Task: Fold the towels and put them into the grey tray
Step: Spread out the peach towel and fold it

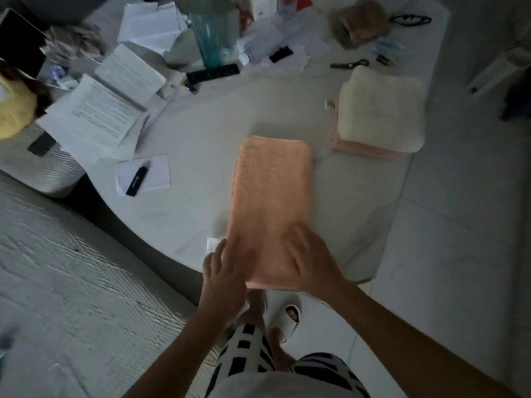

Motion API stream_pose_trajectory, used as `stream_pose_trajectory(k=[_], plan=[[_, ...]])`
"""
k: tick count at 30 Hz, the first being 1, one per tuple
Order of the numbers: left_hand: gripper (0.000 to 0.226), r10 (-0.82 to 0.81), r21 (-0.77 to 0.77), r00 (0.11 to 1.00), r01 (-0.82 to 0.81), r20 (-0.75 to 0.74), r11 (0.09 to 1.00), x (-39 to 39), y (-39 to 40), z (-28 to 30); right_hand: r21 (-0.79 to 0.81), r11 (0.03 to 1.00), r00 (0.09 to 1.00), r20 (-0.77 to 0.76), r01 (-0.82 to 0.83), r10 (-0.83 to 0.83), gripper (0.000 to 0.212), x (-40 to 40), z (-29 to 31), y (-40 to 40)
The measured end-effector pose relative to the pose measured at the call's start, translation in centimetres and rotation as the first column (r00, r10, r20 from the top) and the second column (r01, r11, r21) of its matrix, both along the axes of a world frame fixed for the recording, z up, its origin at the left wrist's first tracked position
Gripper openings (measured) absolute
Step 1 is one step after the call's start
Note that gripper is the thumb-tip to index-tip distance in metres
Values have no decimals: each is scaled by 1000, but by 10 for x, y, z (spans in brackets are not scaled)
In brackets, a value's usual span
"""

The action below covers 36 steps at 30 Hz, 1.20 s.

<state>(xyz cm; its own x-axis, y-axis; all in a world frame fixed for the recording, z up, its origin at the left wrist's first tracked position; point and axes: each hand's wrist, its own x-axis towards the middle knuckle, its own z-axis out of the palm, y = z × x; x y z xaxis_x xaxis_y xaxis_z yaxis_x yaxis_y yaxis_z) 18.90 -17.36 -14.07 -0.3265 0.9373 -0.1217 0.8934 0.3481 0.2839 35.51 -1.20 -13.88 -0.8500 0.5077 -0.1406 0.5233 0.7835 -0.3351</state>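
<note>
A view from above onto a white table (178, 133), seen from the head of a person standing at its near edge. In the centre of the frame lies an orange towel (271, 196), folded into a long narrow strip that runs from the middle of the picture down to the table's near edge. Both hands rest on its lower end. The left hand (222, 271), at lower centre, lies flat with fingers straight and slightly spread, touching the towel's left edge; it grips nothing. The right hand (311, 258), just beside it, presses palm-down on the towel with fingers straight and spread, also gripping nothing. Both hands are blurred. To the upper right of the orange towel, well apart from the hands, sits a stack of folded towels: a cream towel (380, 110) on top of a pink towel (365, 149). A grey tray cannot be made out. The upper left of the frame is crowded with printed papers (106, 110), a black remote control (212, 73), a clear blue-green plastic jug (209, 33) and a small notepad (156, 173) with a dark marker (138, 178) lying on it. At bottom centre are black-and-white patterned shorts (250, 354) and white slippers (288, 314) on a pale tiled floor (448, 254).
</note>
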Motion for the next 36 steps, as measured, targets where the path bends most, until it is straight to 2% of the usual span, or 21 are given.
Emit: stream_pose_trajectory(k=[2,4,6,10,12,13,15,18,20,21,23,25,29,31,34,36], plan=[[64,-198,10,980,198,-26,980,3,-5,-5,-37,996,997,-1,-77,77,63,26,-2,-22],[68,-237,-48,971,236,-28,971,0,-6,-11,-57,991,989,87,-117,122,81,36,-3,-30],[68,-248,-76,965,242,-84,967,-3,-2,-14,-2,992,977,171,-129,127,85,34,-2,-33],[64,-252,-13,961,252,-113,968,-1,-2,-8,213,964,979,165,-157,123,48,23,1,-37],[50,-264,69,962,268,-72,961,3,-8,1,287,938,979,115,-196,169,31,25,6,-38],[39,-267,101,963,269,-33,958,5,-11,8,268,941,979,75,-205,191,23,29,11,-38],[31,-249,160,965,233,87,959,4,-18,26,115,974,979,-31,-196,201,11,41,23,-34],[27,-214,260,925,132,315,956,-12,-28,54,-201,975,988,-133,-100,74,18,58,51,-20],[25,-183,296,825,20,534,955,-27,-26,68,-325,944,988,-155,-61,11,24,63,70,-8],[24,-157,308,788,-43,595,951,-34,-20,73,-372,927,983,-182,-47,-23,23,60,79,-2],[17,-57,312,779,-182,625,932,-45,5,78,-438,899,959,-245,20,-141,15,44,92,14],[12,111,255,739,-365,665,895,-58,42,76,-463,871,889,-314,162,-333,11,17,93,38],[20,325,151,589,-617,740,773,-82,124,48,-478,734,734,-237,482,-637,13,-46,60,97],[20,377,112,571,-643,729,758,-91,154,30,-486,664,681,-176,568,-711,18,-67,38,118],[6,419,67,640,-593,644,802,-105,172,8,-463,600,633,-103,653,-768,24,-82,14,129],[2,423,41,688,-548,590,835,-113,174,-1,-470,606,649,-88,642,-756,34,-84,4,127]])
